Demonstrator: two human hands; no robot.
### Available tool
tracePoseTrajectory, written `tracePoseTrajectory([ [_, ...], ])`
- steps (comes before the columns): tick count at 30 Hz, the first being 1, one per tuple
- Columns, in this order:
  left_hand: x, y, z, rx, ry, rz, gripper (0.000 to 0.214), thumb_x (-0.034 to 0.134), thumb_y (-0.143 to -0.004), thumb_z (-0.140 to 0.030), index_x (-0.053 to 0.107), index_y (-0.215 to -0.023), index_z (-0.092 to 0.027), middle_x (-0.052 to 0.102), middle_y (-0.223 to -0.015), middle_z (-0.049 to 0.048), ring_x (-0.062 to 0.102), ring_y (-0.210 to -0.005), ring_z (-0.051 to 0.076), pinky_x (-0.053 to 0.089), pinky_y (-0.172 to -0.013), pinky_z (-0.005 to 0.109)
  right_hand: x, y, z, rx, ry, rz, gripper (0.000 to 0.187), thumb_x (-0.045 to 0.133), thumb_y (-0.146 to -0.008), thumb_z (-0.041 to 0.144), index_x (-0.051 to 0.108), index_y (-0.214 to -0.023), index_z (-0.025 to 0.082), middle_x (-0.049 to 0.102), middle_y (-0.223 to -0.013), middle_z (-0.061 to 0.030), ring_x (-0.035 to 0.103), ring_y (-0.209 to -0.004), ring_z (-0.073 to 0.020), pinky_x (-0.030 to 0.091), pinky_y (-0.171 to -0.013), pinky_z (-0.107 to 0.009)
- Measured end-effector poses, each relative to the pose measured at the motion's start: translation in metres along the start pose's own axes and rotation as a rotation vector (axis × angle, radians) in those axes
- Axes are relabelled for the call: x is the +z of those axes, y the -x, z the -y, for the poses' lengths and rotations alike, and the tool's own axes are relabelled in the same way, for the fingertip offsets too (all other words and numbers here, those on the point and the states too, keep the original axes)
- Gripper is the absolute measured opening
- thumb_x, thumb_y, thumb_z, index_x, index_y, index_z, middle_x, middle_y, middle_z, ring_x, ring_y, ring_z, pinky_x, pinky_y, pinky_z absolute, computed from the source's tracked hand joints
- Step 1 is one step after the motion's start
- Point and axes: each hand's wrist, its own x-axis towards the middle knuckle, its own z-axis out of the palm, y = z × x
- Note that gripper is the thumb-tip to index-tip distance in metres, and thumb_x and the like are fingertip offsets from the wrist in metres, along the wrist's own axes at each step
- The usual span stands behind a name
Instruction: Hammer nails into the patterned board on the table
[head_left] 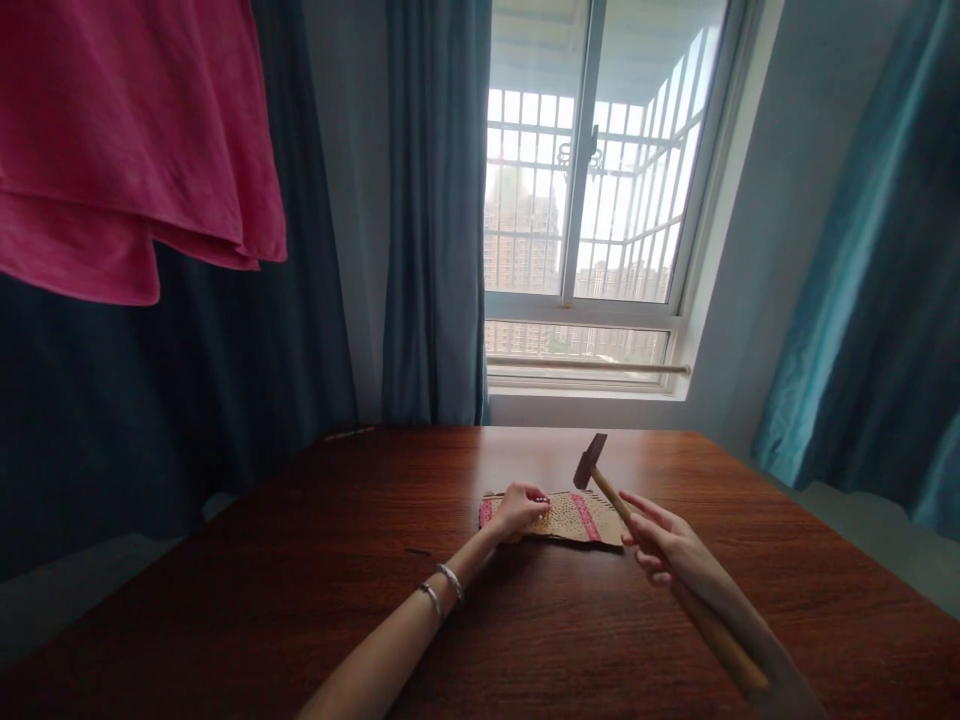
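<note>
In my right hand (664, 545) is a hammer (611, 490), gripped along its wooden handle. The dark metal head is raised above the far right part of a flat piece of cardboard (574, 530), and the handle's end reaches back under my forearm. My left hand (523, 510) rests over the left half of the cardboard with its fingertips pinched together; what they hold, if anything, is too small to make out. The cardboard lies flat on the table, with pink stripes and many small dark marks or holes across its middle.
A thin dark stick-like piece (418, 551) lies on the brown wooden table (300, 620), left of the cardboard. Behind the table are a barred window (581, 200) and blue curtains (435, 220). A pink cloth (135, 140) hangs at the upper left.
</note>
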Motion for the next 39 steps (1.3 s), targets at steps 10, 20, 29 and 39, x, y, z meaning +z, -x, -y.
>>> tracePoseTrajectory([
  [10,0.002,-0.001,0.000,-0.010,0.004,0.004,0.028,0.061,-0.066,-0.031,0.073,-0.082,-0.011,0.070,-0.076,0.0047,0.061,-0.073,0.017,0.044,-0.063,0.023,0.041,-0.002,0.003,0.047,0.037,0.084,0.064,0.058,-0.079,0.038,0.036,-0.137,0.022,0.052,-0.063,0.0037,0.039,-0.036,-0.0038,0.023,-0.032,-0.014],
  [20,0.002,0.001,0.000,0.011,0.012,-0.021,0.025,0.062,-0.066,-0.029,0.073,-0.079,-0.011,0.070,-0.072,0.0041,0.060,-0.069,0.016,0.041,-0.059,0.021,0.042,-0.006,-0.001,0.069,0.051,0.102,0.056,0.049,-0.085,0.030,0.033,-0.139,0.021,0.048,-0.064,0.0038,0.038,-0.036,-0.0032,0.023,-0.032,-0.013],
  [29,0.002,0.001,-0.001,0.027,0.025,-0.021,0.024,0.063,-0.065,-0.028,0.073,-0.077,-0.010,0.069,-0.070,0.0045,0.058,-0.066,0.015,0.040,-0.057,0.021,0.046,-0.008,-0.005,0.067,0.077,0.063,0.057,0.050,-0.085,0.032,0.035,-0.138,0.023,0.048,-0.062,0.0041,0.039,-0.035,-0.0036,0.023,-0.031,-0.013],
  [39,0.002,0.001,-0.001,0.024,0.039,-0.011,0.024,0.063,-0.065,-0.028,0.073,-0.076,-0.010,0.068,-0.068,0.0042,0.057,-0.064,0.014,0.038,-0.056,0.020,0.052,-0.005,-0.004,0.048,0.086,0.054,0.056,0.049,-0.086,0.031,0.034,-0.139,0.022,0.047,-0.062,0.0043,0.038,-0.035,-0.0037,0.024,-0.030,-0.013],
])
